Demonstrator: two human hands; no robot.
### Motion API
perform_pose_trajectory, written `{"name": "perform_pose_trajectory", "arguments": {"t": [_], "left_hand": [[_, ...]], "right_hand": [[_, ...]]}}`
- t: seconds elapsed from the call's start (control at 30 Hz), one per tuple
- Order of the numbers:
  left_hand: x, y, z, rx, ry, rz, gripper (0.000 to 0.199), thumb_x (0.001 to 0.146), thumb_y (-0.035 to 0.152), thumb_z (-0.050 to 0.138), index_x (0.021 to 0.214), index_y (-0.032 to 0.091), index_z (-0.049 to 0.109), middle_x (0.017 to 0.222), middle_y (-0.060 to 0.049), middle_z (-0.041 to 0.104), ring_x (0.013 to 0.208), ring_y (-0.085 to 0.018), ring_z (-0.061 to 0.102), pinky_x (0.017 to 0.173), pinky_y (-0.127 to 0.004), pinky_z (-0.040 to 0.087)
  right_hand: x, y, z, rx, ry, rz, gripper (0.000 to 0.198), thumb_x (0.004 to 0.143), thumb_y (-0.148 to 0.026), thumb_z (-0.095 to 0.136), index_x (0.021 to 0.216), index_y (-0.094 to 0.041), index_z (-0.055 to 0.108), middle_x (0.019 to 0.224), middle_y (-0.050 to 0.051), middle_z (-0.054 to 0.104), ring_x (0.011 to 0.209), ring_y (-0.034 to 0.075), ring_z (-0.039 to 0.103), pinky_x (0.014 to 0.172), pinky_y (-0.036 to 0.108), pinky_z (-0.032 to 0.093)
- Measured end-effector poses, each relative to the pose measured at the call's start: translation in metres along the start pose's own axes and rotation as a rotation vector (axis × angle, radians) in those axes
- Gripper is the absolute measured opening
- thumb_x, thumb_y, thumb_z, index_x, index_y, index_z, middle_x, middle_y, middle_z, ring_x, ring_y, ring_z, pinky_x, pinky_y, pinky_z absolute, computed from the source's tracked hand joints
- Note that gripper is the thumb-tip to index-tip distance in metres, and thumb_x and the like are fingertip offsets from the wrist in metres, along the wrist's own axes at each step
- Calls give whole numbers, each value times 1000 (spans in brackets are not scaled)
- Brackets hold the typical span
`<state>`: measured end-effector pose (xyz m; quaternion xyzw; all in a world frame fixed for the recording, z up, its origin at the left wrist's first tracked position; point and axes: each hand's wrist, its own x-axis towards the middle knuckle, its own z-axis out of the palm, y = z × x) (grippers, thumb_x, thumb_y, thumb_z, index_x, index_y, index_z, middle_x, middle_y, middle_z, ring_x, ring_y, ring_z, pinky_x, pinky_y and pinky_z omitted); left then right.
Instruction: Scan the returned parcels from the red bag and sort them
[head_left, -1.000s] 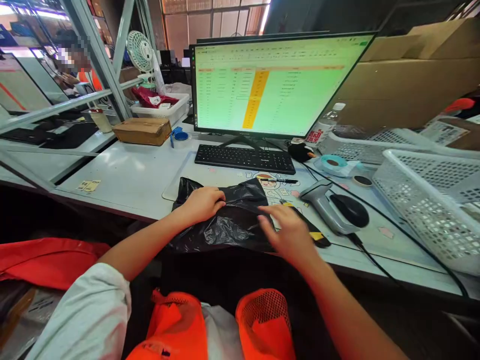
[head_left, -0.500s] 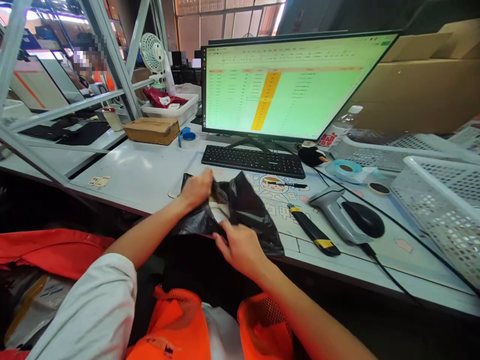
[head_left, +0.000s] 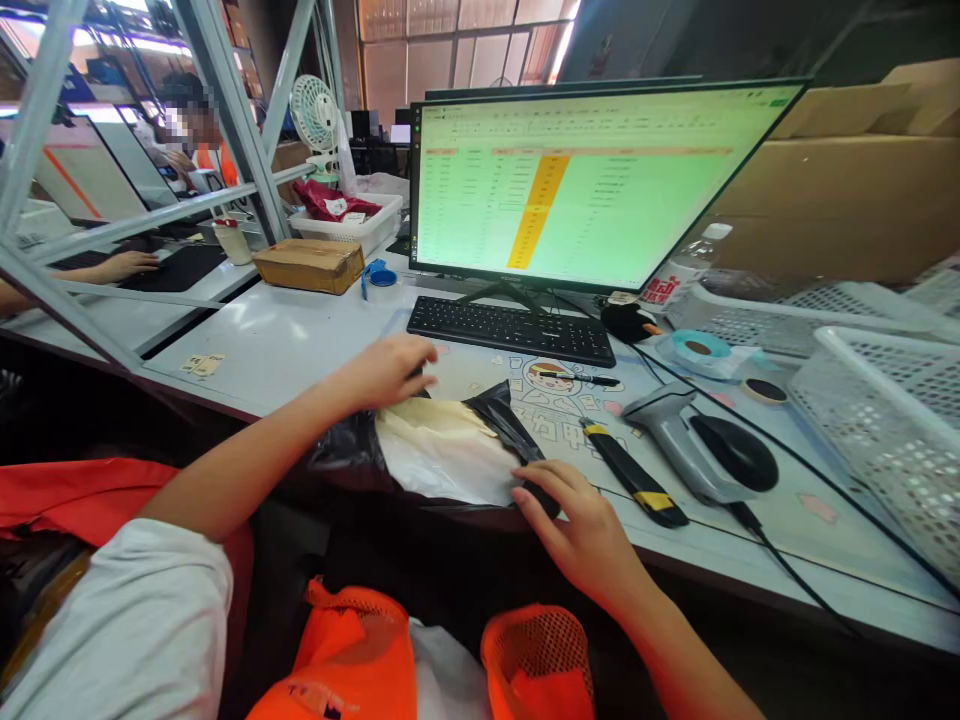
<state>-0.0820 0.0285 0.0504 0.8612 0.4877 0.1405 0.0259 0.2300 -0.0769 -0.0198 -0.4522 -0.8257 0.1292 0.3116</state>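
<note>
A black plastic bag (head_left: pixel 349 455) lies spread at the front edge of the desk, its mouth pulled wide. Inside it shows a white and cream package (head_left: pixel 450 450), which looks wrapped in thin film; what it contains is hidden. At the bag's far left edge, my left hand (head_left: pixel 394 372) has bent fingers with a dark bit of the plastic at their tips. My right hand (head_left: pixel 574 515) grips the bag's right side between thumb and fingers. A black and yellow utility knife (head_left: pixel 634 472) rests just right of the bag.
Behind the bag are a keyboard (head_left: pixel 510 330), a monitor (head_left: pixel 585 190) and a pen (head_left: pixel 581 379). To the right are a barcode scanner (head_left: pixel 686 445), a mouse (head_left: pixel 733 452), tape and a white basket (head_left: pixel 885 430). A cardboard box (head_left: pixel 311 265) sits left; a co-worker's hand (head_left: pixel 127 265) shows beyond the frame.
My hands have moved apart, the right one rightward and down. The bag's mouth has opened wide, and much more of the white and cream package shows.
</note>
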Motion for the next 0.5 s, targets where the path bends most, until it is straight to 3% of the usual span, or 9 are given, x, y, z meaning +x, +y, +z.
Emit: {"name": "perform_pose_trajectory", "arguments": {"t": [0.07,0.1,0.13,0.2,0.3,0.4,0.43,0.5], "left_hand": [[-1,14,9,-23,-281,38,50,85,56,74,119,21,66,117,-11,71,108,-30,66,95,-36,50],[-2,20,17,6,-363,35,59,76,59,82,117,19,67,118,-14,71,108,-33,66,93,-37,51],[-3,26,25,41,-397,33,64,72,60,85,115,17,67,119,-16,70,109,-35,66,93,-39,51],[-9,38,40,64,-371,64,50,81,53,80,112,15,66,116,-19,70,106,-35,67,90,-40,52],[-28,56,48,-23,-274,268,15,98,31,57,104,18,63,102,-14,72,90,-28,70,80,-36,54],[-52,59,45,-132,-47,498,15,99,26,49,97,21,63,92,-10,70,87,-26,69,80,-37,56],[-59,55,43,-169,84,479,18,99,29,47,94,21,63,89,-10,69,86,-26,69,80,-38,57],[-67,41,40,-253,379,201,26,102,36,46,93,20,65,87,-9,68,86,-24,68,81,-39,58]], "right_hand": [[7,10,6,-33,92,62,37,102,-47,51,120,-21,69,126,15,66,121,30,61,106,50,50],[10,16,11,-58,119,104,42,100,-50,52,124,-20,69,134,17,63,128,33,57,110,55,47],[14,22,16,-69,126,147,47,98,-53,54,129,-20,68,141,18,59,134,35,53,113,60,43],[23,32,23,-18,89,222,56,97,-58,52,137,-21,64,149,18,55,140,36,49,117,62,39],[32,37,25,207,29,298,65,100,-67,41,138,-20,64,142,16,62,135,31,56,117,55,41],[27,24,27,388,42,380,78,101,-75,24,126,-19,71,120,14,74,121,30,65,108,47,51],[21,17,29,396,38,385,82,101,-75,17,122,-19,74,111,14,75,114,30,67,103,45,54],[0,1,33,334,-45,326,86,102,-73,9,115,-21,76,96,12,76,100,28,70,92,42,59]]}}
